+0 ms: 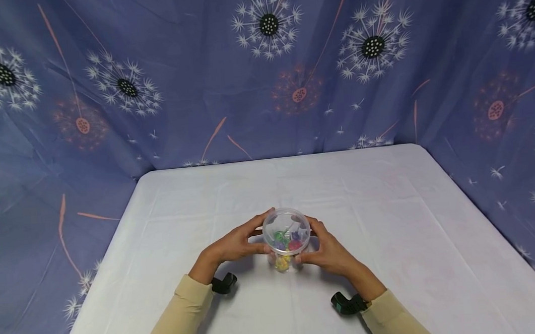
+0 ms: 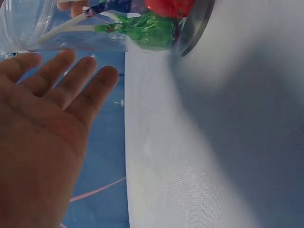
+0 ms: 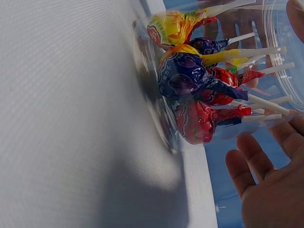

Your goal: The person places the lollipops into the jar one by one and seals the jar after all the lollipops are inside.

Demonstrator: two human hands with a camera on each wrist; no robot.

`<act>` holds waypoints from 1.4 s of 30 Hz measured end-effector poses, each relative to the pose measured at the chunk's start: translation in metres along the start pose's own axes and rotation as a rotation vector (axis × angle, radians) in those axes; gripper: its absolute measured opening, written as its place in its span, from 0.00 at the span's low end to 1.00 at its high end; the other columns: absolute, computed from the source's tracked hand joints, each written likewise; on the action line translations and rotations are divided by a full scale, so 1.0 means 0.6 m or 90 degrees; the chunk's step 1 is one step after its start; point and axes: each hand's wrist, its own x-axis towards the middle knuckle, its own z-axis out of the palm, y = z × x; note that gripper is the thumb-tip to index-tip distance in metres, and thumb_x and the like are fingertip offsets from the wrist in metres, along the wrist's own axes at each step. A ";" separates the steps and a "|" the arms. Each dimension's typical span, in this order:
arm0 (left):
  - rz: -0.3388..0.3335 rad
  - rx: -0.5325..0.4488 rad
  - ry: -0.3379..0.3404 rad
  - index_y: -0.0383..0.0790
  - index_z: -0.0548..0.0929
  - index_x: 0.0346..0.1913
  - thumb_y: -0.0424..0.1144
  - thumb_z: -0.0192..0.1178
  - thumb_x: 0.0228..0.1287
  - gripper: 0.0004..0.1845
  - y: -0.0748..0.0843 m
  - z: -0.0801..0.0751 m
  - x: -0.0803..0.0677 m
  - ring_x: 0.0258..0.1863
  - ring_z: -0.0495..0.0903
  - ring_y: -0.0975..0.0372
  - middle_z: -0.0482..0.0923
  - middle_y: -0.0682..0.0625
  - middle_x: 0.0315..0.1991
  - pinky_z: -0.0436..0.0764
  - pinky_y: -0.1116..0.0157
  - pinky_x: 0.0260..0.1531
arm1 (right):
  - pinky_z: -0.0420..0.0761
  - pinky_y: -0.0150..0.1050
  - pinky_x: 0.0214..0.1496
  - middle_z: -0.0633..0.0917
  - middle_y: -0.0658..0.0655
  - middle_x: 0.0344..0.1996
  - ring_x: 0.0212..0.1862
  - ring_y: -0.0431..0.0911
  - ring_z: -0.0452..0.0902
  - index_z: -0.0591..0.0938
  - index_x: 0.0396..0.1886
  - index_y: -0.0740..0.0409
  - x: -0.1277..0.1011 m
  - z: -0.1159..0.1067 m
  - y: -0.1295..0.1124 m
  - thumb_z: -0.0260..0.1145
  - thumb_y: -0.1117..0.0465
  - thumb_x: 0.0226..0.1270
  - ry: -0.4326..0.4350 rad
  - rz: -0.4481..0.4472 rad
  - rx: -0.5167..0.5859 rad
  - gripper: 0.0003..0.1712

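Between both hands is a clear plastic jar (image 1: 285,217) of wrapped lollipops (image 3: 183,78), upright over the white table. My left hand (image 1: 236,243) holds its left side near the top, thumb in front and fingers behind. On the other side my right hand (image 1: 330,249) grips it in the same manner. Purple, red and yellow wrappers with white sticks show through the wall in the right wrist view. A green lollipop (image 2: 151,32) shows in the left wrist view. Whether the jar's base touches the table, I cannot tell.
A white cloth covers the table (image 1: 378,196). Behind it and along its sides hangs a blue curtain (image 1: 255,102) with a dandelion print. Black wrist devices (image 1: 347,304) sit under both forearms, close to the tabletop.
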 end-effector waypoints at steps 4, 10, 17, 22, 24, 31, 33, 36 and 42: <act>0.004 -0.004 0.059 0.58 0.44 0.75 0.40 0.66 0.57 0.50 0.005 0.008 -0.009 0.73 0.54 0.50 0.46 0.50 0.76 0.61 0.47 0.69 | 0.68 0.63 0.62 0.66 0.59 0.64 0.62 0.60 0.67 0.58 0.71 0.41 0.001 -0.002 -0.002 0.77 0.56 0.48 -0.001 0.003 -0.005 0.52; -0.041 0.003 0.240 0.51 0.48 0.75 0.42 0.70 0.52 0.51 0.023 0.057 -0.018 0.74 0.52 0.53 0.50 0.48 0.75 0.58 0.50 0.71 | 0.68 0.63 0.62 0.67 0.59 0.63 0.62 0.60 0.67 0.59 0.70 0.42 0.001 -0.007 -0.002 0.77 0.53 0.48 0.002 0.007 -0.011 0.51; -0.085 0.024 0.392 0.44 0.53 0.74 0.46 0.72 0.50 0.51 0.036 0.116 -0.016 0.73 0.56 0.55 0.56 0.48 0.73 0.60 0.53 0.71 | 0.68 0.63 0.62 0.68 0.58 0.62 0.62 0.61 0.67 0.59 0.70 0.41 0.002 -0.009 -0.001 0.77 0.54 0.48 0.004 0.005 -0.005 0.50; -0.091 0.038 0.432 0.47 0.55 0.73 0.49 0.72 0.49 0.50 0.037 0.139 -0.012 0.72 0.58 0.55 0.59 0.49 0.71 0.61 0.53 0.70 | 0.68 0.64 0.62 0.68 0.58 0.62 0.63 0.60 0.67 0.59 0.70 0.41 0.003 -0.008 0.000 0.76 0.52 0.48 0.003 0.003 -0.002 0.50; -0.095 0.032 0.438 0.50 0.56 0.73 0.48 0.72 0.49 0.49 0.038 0.144 -0.010 0.72 0.58 0.57 0.60 0.51 0.71 0.61 0.53 0.71 | 0.68 0.64 0.61 0.68 0.58 0.62 0.63 0.60 0.67 0.59 0.70 0.41 0.003 -0.008 0.000 0.76 0.51 0.48 0.002 0.000 -0.001 0.50; -0.072 0.022 0.438 0.50 0.56 0.73 0.47 0.71 0.51 0.47 0.038 0.147 -0.008 0.71 0.61 0.53 0.61 0.45 0.70 0.62 0.51 0.70 | 0.70 0.63 0.60 0.67 0.59 0.64 0.62 0.60 0.68 0.59 0.70 0.42 0.002 -0.007 0.001 0.76 0.52 0.49 0.001 -0.010 0.000 0.50; -0.071 0.023 0.424 0.50 0.55 0.73 0.48 0.70 0.52 0.47 0.037 0.143 -0.009 0.70 0.61 0.53 0.61 0.46 0.70 0.62 0.50 0.69 | 0.70 0.62 0.59 0.67 0.59 0.64 0.62 0.60 0.68 0.59 0.70 0.42 0.000 -0.006 0.000 0.76 0.53 0.49 0.000 -0.010 -0.005 0.51; -0.060 0.017 0.385 0.50 0.54 0.73 0.47 0.69 0.53 0.47 0.032 0.132 -0.012 0.70 0.63 0.52 0.60 0.46 0.70 0.64 0.49 0.68 | 0.70 0.62 0.59 0.66 0.59 0.64 0.62 0.60 0.68 0.59 0.70 0.43 -0.002 -0.005 -0.002 0.77 0.54 0.48 -0.001 -0.011 -0.005 0.51; -0.027 0.000 0.277 0.55 0.54 0.73 0.42 0.68 0.55 0.45 0.019 0.097 -0.014 0.69 0.63 0.51 0.60 0.43 0.70 0.67 0.51 0.67 | 0.69 0.62 0.61 0.66 0.57 0.64 0.62 0.59 0.68 0.59 0.70 0.41 -0.003 -0.002 -0.004 0.77 0.58 0.47 0.000 -0.008 0.009 0.52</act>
